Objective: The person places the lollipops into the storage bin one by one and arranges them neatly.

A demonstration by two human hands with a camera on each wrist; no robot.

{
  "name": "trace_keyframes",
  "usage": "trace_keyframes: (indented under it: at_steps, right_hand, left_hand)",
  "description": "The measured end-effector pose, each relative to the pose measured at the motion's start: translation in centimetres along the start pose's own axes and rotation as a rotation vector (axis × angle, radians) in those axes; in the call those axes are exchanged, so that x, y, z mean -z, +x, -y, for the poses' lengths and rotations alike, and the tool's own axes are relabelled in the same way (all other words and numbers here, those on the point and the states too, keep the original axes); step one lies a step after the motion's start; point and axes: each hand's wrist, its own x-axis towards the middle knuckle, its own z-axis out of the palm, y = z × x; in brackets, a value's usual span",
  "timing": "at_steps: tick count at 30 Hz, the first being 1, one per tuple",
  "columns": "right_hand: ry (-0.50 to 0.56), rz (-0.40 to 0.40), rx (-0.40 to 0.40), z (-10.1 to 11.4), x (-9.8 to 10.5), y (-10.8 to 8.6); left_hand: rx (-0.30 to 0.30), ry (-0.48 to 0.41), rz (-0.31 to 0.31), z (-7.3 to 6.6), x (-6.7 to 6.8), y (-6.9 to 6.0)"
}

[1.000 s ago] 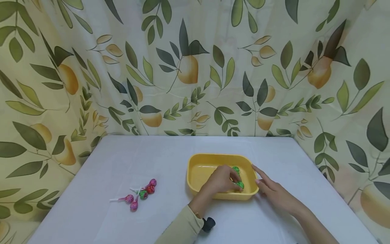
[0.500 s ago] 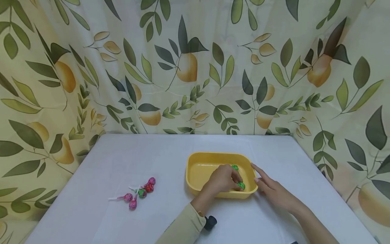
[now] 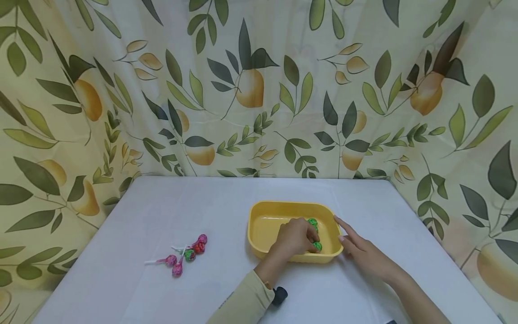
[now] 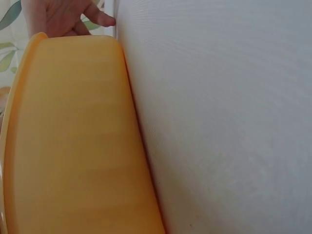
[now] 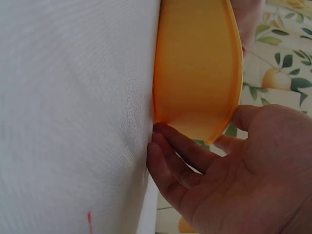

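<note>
My left hand (image 3: 296,237) reaches over the near rim into a yellow plastic tray (image 3: 267,229). Its curled fingers hold a green-wrapped lollipop (image 3: 317,246) near the tray's right end; the stick is hidden. Just behind lies another green-wrapped lollipop (image 3: 312,222), partly covered by the fingers. At the tray's right end rests my right hand (image 3: 366,258), its fingers extended against the outer wall and rim. The right wrist view shows the fingertips (image 5: 161,127) touching the wall low down, by the table. From the left wrist, the tray's outer side (image 4: 83,131) fills much of the view.
On the left of the white table (image 3: 218,193) lies a loose group of wrapped lollipops, with a pink one (image 3: 177,270), a red one (image 3: 198,248) and a green one (image 3: 189,255) among them. A leaf-and-fruit patterned curtain (image 3: 259,135) stands behind the table.
The left hand's fingers and the green lollipop have shifted very slightly left inside the tray. More green shows behind the fingers. The right hand stays at the tray's end.
</note>
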Motion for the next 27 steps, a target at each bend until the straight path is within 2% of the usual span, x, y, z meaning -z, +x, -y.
trace_keyframes:
  at_steps: [4, 15, 20, 27]
  right_hand:
    - [0.005, -0.004, 0.01, -0.1, 0.0, 0.0]
    - [0.0, -0.006, 0.022, -0.2, 0.2, 0.0]
    - [-0.007, -0.006, 0.016, -0.2, 0.2, 0.1]
    - [-0.016, -0.005, 0.01, -0.2, 0.1, -0.1]
  left_hand:
    - [0.015, -0.013, -0.003, 0.0, -0.1, 0.0]
    - [-0.007, -0.043, -0.01, -0.1, 0.2, -0.1]
    - [-0.041, -0.056, -0.014, 0.1, 1.0, -0.3]
    - [-0.105, -0.194, -0.004, 1.3, 3.2, -0.5]
